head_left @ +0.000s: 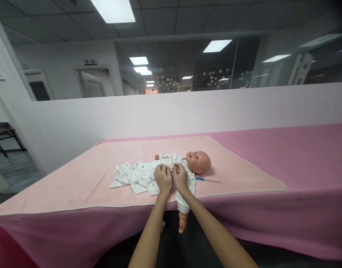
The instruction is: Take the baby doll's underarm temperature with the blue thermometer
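a doll (150, 171) is lying on its back on a pale pink blanket (76, 182), its long axis running left to right, head pointing right and feet left (one arm is dangling over the near edge). the left hand (163, 179) and the right hand (181, 177) are pinching the clothes (140, 178) at its chest. a blue-ended stick (207, 180) is lying beside its shoulder.

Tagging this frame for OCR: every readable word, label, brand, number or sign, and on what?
None readable.
Sign plate above the door: too small, blurred.
Red panel, heart stickers at the window: too blurred.
Thermometer-like stick: any markings too small.
Patterned outfit: no readable lettering.
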### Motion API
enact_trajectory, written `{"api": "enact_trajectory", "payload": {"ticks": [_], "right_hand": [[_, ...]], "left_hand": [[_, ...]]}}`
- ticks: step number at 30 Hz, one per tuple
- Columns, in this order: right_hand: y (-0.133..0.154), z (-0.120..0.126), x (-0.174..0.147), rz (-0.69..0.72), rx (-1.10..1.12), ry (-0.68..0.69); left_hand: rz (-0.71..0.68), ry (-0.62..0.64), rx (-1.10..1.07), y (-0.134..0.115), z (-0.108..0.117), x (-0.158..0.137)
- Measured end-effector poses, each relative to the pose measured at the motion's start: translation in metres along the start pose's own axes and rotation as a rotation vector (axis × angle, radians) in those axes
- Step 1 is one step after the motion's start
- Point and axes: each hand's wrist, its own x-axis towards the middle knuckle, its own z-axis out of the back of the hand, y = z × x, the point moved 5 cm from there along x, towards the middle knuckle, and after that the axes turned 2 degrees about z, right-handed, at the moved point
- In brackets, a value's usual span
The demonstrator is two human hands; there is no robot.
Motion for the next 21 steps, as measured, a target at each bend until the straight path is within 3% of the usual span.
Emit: {"api": "enact_trajectory", "payload": {"ticks": [14, 21], "right_hand": [[0.015, 0.005, 0.003, 0.007, -0.006, -0.04], [0.016, 0.004, 0.002, 0.026, 0.014, -0.038]], "left_hand": [[-0.051, 0.052, 0.092, 0.002, -0.007, 0.007], [0.028, -0.078, 0.061, 0.005, 0.0, 0.006]]}}
